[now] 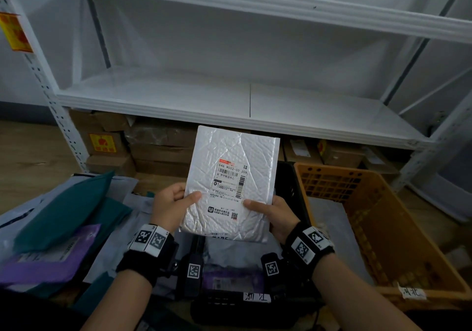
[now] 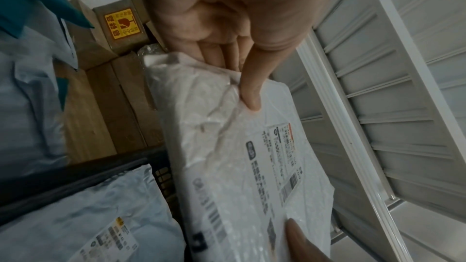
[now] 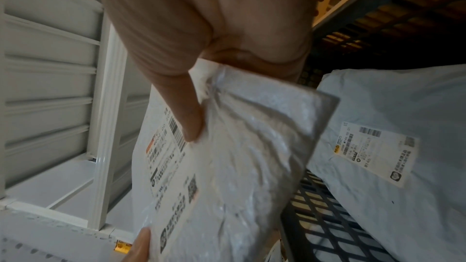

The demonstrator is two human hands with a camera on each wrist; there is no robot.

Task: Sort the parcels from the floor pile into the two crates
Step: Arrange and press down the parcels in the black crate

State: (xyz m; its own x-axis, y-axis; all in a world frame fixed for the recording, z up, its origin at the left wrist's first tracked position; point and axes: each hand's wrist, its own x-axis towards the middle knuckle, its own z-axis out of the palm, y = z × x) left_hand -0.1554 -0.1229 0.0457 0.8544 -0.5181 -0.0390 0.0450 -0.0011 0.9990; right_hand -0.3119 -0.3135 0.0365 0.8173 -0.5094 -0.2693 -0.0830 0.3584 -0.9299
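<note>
A white bubble mailer (image 1: 231,185) is being held upright in the air, label toward the person, above the black crate (image 1: 293,187) and in front of the white shelf unit (image 1: 255,116). The left hand (image 1: 171,207) is pinching its lower left edge, thumb on the label face and fingers behind; the right hand (image 1: 277,218) is gripping the lower right edge the same way. Only the head view is showing the printed label squarely, along with the orange crate (image 1: 383,218) standing just right of the black one, each crate bearing a handwritten tag on its near rim. It is also showing the floor pile at left: a teal bag (image 1: 63,213) lying over a purple bag (image 1: 51,261) and grey ones. The left wrist view is revealing the fingers (image 2: 216,55) spread flat behind the mailer, and a grey parcel (image 2: 83,216) lying inside the black crate. The right wrist view is showing that parcel's label and the crate's mesh floor (image 3: 322,226), bare beside it. Brown cartons (image 1: 158,149) are sitting under the lowest shelf.
</note>
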